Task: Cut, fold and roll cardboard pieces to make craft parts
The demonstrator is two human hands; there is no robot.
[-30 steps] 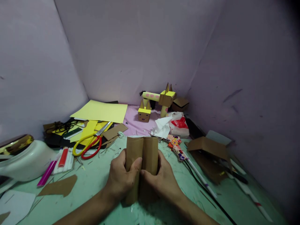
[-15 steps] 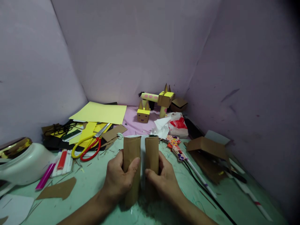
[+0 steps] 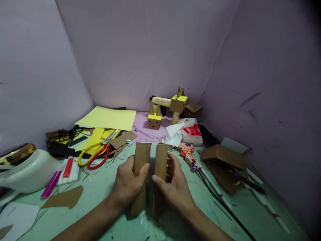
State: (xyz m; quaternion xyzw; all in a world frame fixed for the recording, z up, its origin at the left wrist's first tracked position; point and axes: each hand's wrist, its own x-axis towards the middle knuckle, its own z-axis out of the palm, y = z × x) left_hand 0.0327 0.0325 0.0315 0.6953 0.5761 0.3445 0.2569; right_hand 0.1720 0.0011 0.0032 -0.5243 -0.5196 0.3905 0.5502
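Note:
My left hand (image 3: pixel 131 179) is closed around a long folded brown cardboard piece (image 3: pixel 142 154), its thumb across the front face. A second, similar cardboard piece (image 3: pixel 161 157) stands beside it, with my right thumb on its near face and the fingers curled behind its right side. Both pieces point away from me over the green tabletop. Between them runs a narrow pale strip (image 3: pixel 152 157); whether it joins them I cannot tell. My right hand (image 3: pixel 173 185) grips more loosely than the left.
Scissors (image 3: pixel 96 155) lie on yellow paper scraps at the left, near markers (image 3: pixel 67 167) and a white pot-like vessel (image 3: pixel 32 170). Cardboard animal figures (image 3: pixel 154 122) stand at the back. A floral-handled glue gun (image 3: pixel 189 155), its black cord, and an opened cardboard box (image 3: pixel 223 155) are at right.
The cardboard pieces have tilted slightly and the gap between them has narrowed at the top. My right fingers have loosened and spread behind the right piece. The view has shifted slightly.

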